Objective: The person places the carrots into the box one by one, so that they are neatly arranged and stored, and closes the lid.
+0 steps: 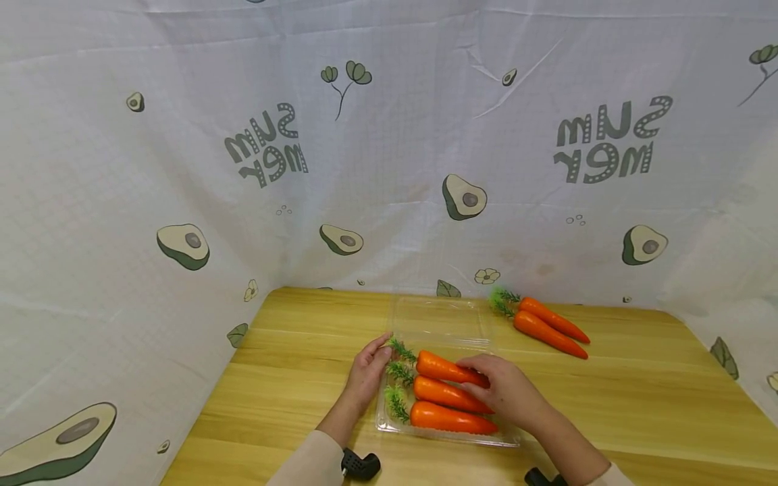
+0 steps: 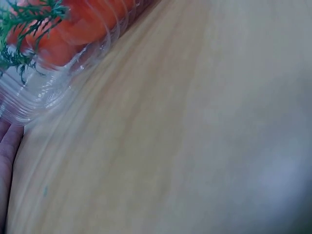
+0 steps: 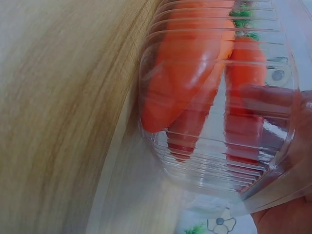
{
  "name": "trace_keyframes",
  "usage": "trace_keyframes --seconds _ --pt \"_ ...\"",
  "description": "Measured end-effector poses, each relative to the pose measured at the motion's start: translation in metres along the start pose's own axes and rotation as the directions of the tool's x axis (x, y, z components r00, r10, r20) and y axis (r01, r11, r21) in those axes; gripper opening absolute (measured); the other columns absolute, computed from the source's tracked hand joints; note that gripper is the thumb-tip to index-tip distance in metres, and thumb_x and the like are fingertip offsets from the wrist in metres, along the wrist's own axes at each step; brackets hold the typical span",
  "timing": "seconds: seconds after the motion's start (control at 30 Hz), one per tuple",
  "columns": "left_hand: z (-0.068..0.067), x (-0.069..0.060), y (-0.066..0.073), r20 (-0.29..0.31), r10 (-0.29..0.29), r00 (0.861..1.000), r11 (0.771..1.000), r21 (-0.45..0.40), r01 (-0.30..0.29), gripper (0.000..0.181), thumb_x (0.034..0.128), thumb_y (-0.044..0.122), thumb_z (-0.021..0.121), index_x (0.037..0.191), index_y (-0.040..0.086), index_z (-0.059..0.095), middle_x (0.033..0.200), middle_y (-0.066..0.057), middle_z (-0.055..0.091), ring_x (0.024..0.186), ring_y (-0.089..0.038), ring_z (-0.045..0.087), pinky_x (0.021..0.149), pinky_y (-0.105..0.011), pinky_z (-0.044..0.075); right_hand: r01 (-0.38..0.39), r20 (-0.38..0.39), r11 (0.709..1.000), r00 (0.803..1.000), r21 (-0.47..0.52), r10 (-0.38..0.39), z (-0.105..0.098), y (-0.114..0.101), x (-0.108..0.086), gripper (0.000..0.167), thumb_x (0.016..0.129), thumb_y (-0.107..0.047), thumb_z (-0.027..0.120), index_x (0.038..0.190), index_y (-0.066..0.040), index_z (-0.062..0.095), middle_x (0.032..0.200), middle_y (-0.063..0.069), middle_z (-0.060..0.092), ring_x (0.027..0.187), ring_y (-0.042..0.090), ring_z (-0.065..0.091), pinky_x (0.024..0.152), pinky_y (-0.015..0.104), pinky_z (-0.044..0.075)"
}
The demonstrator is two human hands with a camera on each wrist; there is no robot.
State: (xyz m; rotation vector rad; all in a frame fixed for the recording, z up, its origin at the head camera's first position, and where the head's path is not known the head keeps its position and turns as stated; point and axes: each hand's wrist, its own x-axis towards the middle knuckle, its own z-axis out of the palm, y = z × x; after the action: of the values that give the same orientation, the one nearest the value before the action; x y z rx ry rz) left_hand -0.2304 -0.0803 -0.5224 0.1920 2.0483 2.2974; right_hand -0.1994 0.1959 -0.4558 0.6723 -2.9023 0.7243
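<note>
Taking the clear ribbed plastic clamshell box [image 1: 450, 437] as the dial's centre in the head view, the black wrist-worn device [image 1: 362, 466] on the left arm sits at 8 o'clock, over the wood-grain table [image 1: 292, 364]. The left hand [image 1: 365, 371] lies at 10 o'clock, fingers nearly straight and grasping nothing that shows, its tips touching the box's left end. Just inside that end, feathery green tops [image 1: 398, 405] point towards 9 o'clock. The box's transparent lid [image 1: 440, 320] is laid back at 12. Within the tray three glossy orange carrots lie side by side: front carrot [image 1: 452, 418], middle carrot [image 1: 452, 395] and rear carrot [image 1: 442, 367], tapering towards 3 o'clock. The right hand [image 1: 510, 391] reaches in from 3 o'clock, thumb and fingers curled round the rear carrot near its narrow half. At 2 o'clock, well apart from the box, a pair of loose carrots [image 1: 550, 327] rests on the table. The carrots look artificial, so probably light, stiff and a little slippery; the thick body near the tops should give the surest hold, while the greens seem too flimsy to lift by. The thin box would likely flex and slide, best steadied at a corner.
</note>
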Motion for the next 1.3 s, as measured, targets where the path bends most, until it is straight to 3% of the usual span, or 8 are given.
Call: trace_keyframes --seconds 0.33,0.6,0.93,1.3 --pt "0.001 -0.001 0.001 -0.005 0.001 1.0 1.0 0.01 -0.001 0.047 0.1065 0.019 0.052 0.149 -0.002 0.048 0.115 -0.017 0.07 0.102 -0.003 0.064 0.101 -0.017 0.046 0.033 -0.023 0.999 0.999 0.01 -0.033 -0.001 0.001 -0.001 0.032 0.086 -0.02 0.082 0.116 -0.015 0.074 0.112 -0.003 0.075 0.1 0.019 0.071 0.084 0.038 0.061" --pt "0.001 -0.001 0.001 -0.021 0.003 1.0 1.0 0.021 -0.002 0.046 0.1058 0.018 0.053 0.148 0.0 0.05 0.106 -0.013 0.07 0.097 -0.005 0.064 0.1 -0.019 0.047 0.023 -0.048 1.0 0.999 0.002 -0.023 -0.005 0.003 -0.002 0.033 0.087 -0.021 0.082 0.117 -0.014 0.074 0.113 -0.001 0.075 0.097 0.02 0.071 0.082 0.038 0.061" --pt "0.001 0.0 0.0 -0.012 0.014 1.0 1.0 0.013 -0.013 0.048 0.1063 0.018 0.052 0.149 -0.003 0.047 0.112 -0.021 0.069 0.096 -0.004 0.064 0.099 -0.016 0.046 -0.092 -0.047 0.993 0.994 0.077 0.096 -0.014 0.005 -0.003 0.033 0.089 -0.019 0.079 0.121 -0.013 0.073 0.116 0.002 0.074 0.099 0.023 0.07 0.084 0.044 0.061" --pt "0.001 0.0 0.001 -0.008 0.014 1.0 1.0 0.019 -0.014 0.048 0.1068 0.018 0.052 0.149 -0.004 0.047 0.115 -0.025 0.069 0.097 -0.003 0.065 0.098 -0.016 0.046 -0.039 -0.142 0.997 0.989 0.07 0.049 -0.023 0.019 -0.002 0.036 0.087 -0.014 0.08 0.121 -0.008 0.073 0.114 0.008 0.075 0.098 0.027 0.071 0.08 0.046 0.061"
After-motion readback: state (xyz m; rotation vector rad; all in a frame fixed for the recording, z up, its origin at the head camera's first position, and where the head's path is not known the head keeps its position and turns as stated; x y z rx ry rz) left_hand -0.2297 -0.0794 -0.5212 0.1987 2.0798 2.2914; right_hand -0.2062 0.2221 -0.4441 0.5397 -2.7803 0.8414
